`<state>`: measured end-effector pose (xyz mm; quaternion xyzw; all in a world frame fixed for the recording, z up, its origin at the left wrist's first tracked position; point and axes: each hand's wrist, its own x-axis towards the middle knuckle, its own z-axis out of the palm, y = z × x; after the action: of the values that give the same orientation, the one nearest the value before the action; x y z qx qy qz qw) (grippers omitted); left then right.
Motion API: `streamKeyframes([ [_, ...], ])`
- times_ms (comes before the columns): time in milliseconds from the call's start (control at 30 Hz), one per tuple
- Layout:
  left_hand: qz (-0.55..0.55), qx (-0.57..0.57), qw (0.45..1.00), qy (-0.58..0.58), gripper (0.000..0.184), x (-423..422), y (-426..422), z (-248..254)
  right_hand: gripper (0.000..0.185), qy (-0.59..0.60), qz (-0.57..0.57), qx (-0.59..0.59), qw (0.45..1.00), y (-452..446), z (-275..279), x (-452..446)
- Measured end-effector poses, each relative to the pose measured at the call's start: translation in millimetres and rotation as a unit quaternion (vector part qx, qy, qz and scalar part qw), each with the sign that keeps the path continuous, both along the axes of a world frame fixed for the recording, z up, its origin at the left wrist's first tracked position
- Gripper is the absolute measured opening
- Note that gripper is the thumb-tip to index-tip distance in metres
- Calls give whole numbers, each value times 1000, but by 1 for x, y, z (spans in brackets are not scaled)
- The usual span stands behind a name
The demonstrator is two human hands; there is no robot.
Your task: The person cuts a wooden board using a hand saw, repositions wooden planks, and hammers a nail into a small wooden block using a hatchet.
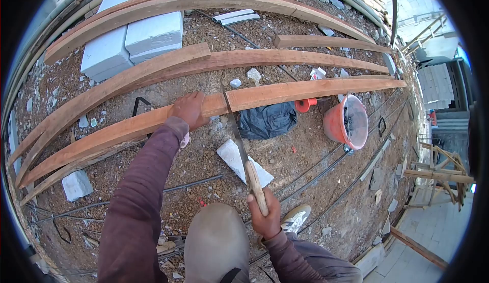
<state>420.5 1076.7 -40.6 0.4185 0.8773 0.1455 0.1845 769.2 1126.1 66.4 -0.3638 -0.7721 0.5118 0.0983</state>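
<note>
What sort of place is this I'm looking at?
Most likely a building site: pale blocks stand on rough, rubble-strewn ground, dark rods lie about, and a handsaw is set against a long timber.

Diffuse daylight evenly lights the brown, rubble-strewn ground [285, 154], leaving soft shadows. The pale block wall [416, 3] at upper right glares nearly white. Wide-angle distortion bows the long reddish-brown wooden beam [285, 93]; bluish fringing and black vignetting ring the fairly sharp centre.

A red bucket [333, 124] sits near crumpled dark plastic [268, 122].
</note>
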Motion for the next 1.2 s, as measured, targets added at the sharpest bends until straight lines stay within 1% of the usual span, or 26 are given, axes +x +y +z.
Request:
streamKeyframes([
  [33, 2, 2, 1000, 2, 68, 2, 0, -1, 27, 16, 6, -12, 1000, 12, -15, -36],
  [67, 6, 3, 1000, 7, 68, 2, -1, -4, 27, 52, 8, 19, 998, 17, -23, -58],
  [100, 6, 2, 1000, 12, 68, -2, 0, -4, 23, 40, 9, -1, 999, 16, -20, -55],
  [167, 0, 7, 1000, 5, 68, -4, -1, -2, 18, -1, 13, -43, 999, 4, -2, -18],
  [200, -1, 10, 1000, 0, 68, -3, -2, -3, 16, -2, 17, -14, 1000, -8, 10, 13],
  [267, 8, 18, 1000, 8, 67, -2, -2, -4, 15, -31, 1, -37, 999, -27, 28, 72],
  [367, -1, 7, 1000, 0, 67, 0, -1, -1, 23, -17, 1, -7, 1000, -18, 19, 43],
  [400, -1, 4, 1000, -2, 68, -3, 1, 1, 22, 13, 20, 38, 999, -5, -6, 14],
  [467, 4, 0, 1000, -5, 69, -8, 1, 2, 18, 21, 17, -19, 999, 18, -24, -44],
  [500, 0, -4, 1000, -11, 69, -8, 0, 2, 19, 25, 18, -23, 999, 15, -24, -42],
  [567, -5, -4, 1000, -31, 69, -6, -2, 2, 21, 26, 13, -26, 999, 16, -16, -32],
  [600, -6, 1, 999, -36, 69, -10, 1, 4, 20, 6, 8, -44, 999, 3, -10, -3],
  [667, 2, 19, 1000, -12, 67, -10, 1, -2, 19, 12, 14, 19, 1000, -22, 17, 50],
  [767, -1, 20, 1000, -13, 67, -8, -3, -6, 15, -8, -8, -33, 999, -27, 28, 51],
  [800, -3, 23, 1000, -16, 67, -9, -1, -5, 16, -18, 6, -27, 999, -14, 10, 30],
  [867, 1, 25, 1000, -12, 67, -5, 0, -7, 17, 7, 16, -20, 1000, 13, -33, -33],
  [933, 0, 22, 1000, -6, 67, -13, -1, -6, 23, 33, 16, -16, 999, 16, -40, -35],
  [967, -2, 20, 1000, -10, 67, -14, -1, -8, 27, 39, 17, -15, 999, 15, -40, -30],
  [1000, -5, 17, 1000, -16, 66, -12, -2, -9, 24, 11, -9, -66, 998, 1, -8, -11],
  [1067, -8, 10, 1000, -20, 66, -12, 0, -7, 20, 7, 16, 8, 1000, -24, 17, 47],
  [1167, -4, 16, 1000, -17, 66, -8, -3, -7, 18, 3, 13, -8, 1000, -23, 17, 55],
  [1200, -1, 26, 1000, -11, 66, -10, -1, -6, 21, -4, 5, 5, 1000, -13, 2, 29],
])
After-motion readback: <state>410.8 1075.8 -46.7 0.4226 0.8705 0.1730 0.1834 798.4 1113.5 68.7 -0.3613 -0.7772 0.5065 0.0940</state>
